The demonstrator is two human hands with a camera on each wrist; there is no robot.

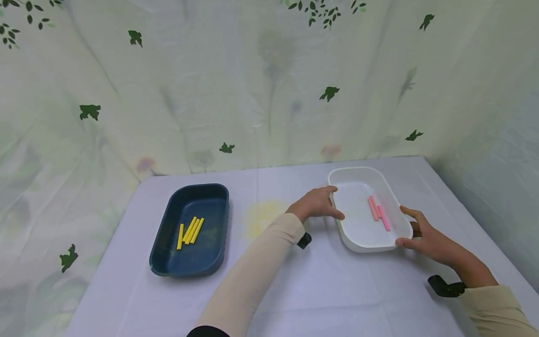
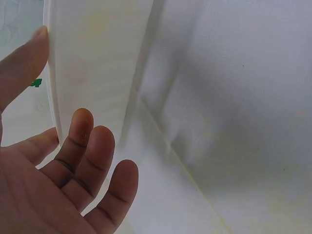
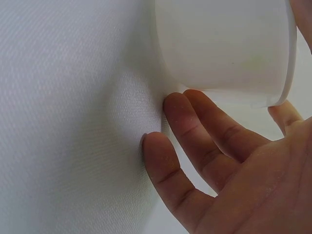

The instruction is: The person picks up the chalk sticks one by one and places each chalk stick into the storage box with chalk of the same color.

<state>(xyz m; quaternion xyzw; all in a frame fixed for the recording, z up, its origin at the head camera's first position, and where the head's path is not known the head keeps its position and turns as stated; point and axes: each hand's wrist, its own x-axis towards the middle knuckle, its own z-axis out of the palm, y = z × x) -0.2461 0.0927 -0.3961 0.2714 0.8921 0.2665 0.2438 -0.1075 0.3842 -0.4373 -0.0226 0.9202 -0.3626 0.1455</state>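
A white plastic tub (image 1: 355,229) stands at the right of the table with a few pink chalk-like sticks (image 1: 384,218) inside. My left hand (image 1: 313,204) touches its left rim, thumb and forefinger spread apart along the edge. In the left wrist view the other fingertips (image 2: 101,146) hang loosely bent beside the tub's outer wall (image 2: 92,63). At the right near corner my right hand (image 1: 431,238) touches the rim with thumb and forefinger. The right wrist view shows its remaining fingers (image 3: 183,114) extended low beside the tub and the cloth.
A dark blue tub (image 1: 222,224) sits at the left of the table, with several yellow chalk-like sticks (image 1: 193,230) in it. White cloth (image 1: 328,299) covers the table. A leaf-patterned curtain (image 1: 236,93) hangs behind and at the sides.
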